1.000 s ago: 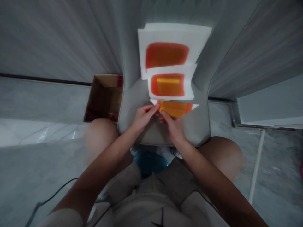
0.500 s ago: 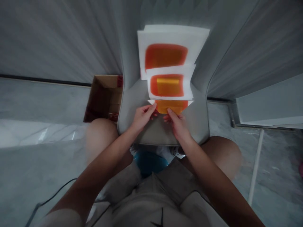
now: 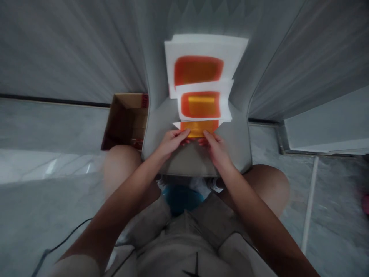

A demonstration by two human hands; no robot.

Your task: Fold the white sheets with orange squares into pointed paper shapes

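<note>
A small white-and-orange paper with a yellow fold lies on the seat of a grey chair. My left hand pinches its near left edge, fingers closed on it. My right hand presses and pinches its near right edge. Behind it lies a second white sheet with an orange patch and yellow fold. A larger white sheet with an orange rectangle leans against the chair back.
An open cardboard box stands on the pale tiled floor to the left of the chair. A dark cable runs on the floor at lower left. My knees flank the seat; something blue shows between them.
The nearest paper has been folded down smaller and squarer; its white corners have drawn in. Both hands have shifted slightly left along its near edge, and the view has tilted a little.
</note>
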